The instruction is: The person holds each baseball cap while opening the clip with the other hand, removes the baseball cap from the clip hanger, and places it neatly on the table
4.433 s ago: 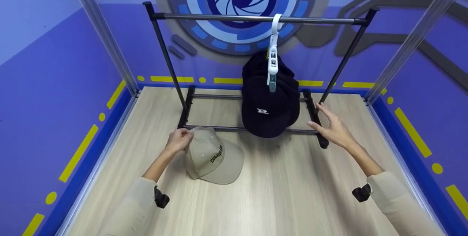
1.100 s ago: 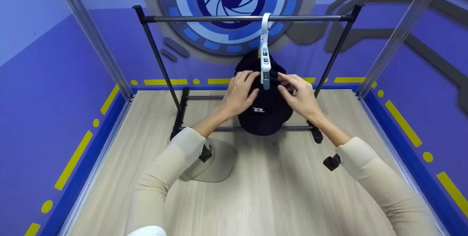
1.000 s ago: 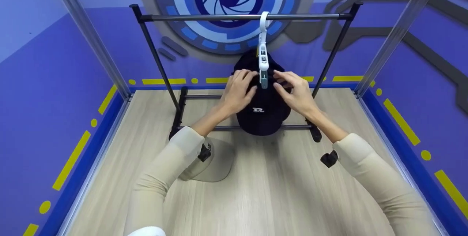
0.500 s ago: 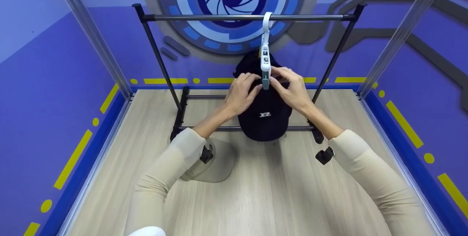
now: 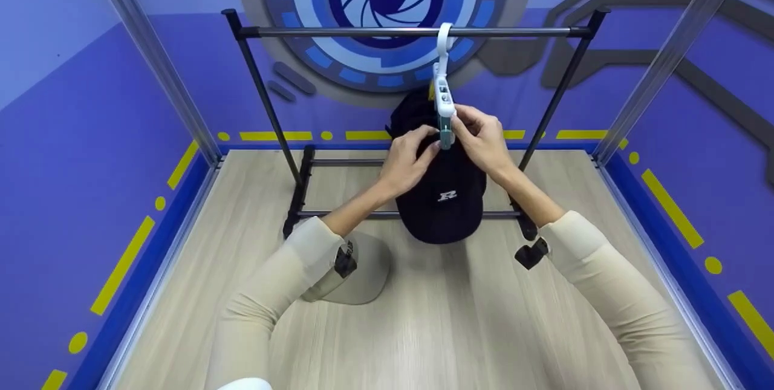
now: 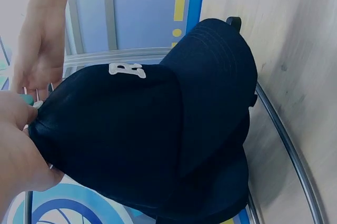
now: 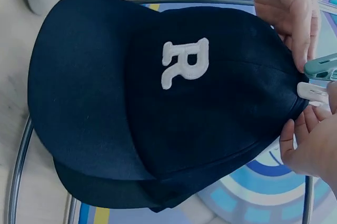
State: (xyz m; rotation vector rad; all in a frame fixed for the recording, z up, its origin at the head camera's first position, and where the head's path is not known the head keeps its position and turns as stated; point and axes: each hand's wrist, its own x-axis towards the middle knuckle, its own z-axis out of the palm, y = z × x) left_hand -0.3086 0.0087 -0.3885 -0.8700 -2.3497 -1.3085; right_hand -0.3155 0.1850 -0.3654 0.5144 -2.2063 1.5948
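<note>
A dark navy baseball cap (image 5: 440, 217) with a white R hangs from a white clip hanger (image 5: 444, 91) on the rack's top bar. My left hand (image 5: 404, 161) pinches the crown's top, beside the hanger's green clip (image 5: 446, 133). From the other side, my right hand (image 5: 485, 143) pinches the hanger's clip end; in the right wrist view its thumb is by a white clip (image 7: 310, 92) at the crown. Another dark cap (image 7: 100, 190) hangs behind, mostly hidden. On the table lies a beige cap (image 5: 370, 275), partly covered by my left forearm.
The black metal rack (image 5: 338, 32) stands against the back wall, its feet on the wood-look table (image 5: 423, 329). Blue-purple panels enclose the back and sides. A metal post (image 5: 151, 63) rises at the left corner.
Both hands came to the dark cap, the left from the beige cap, the right from the rack's side. Lately my right hand closed in on the clip, and the cap's brim swung lower and forward.
</note>
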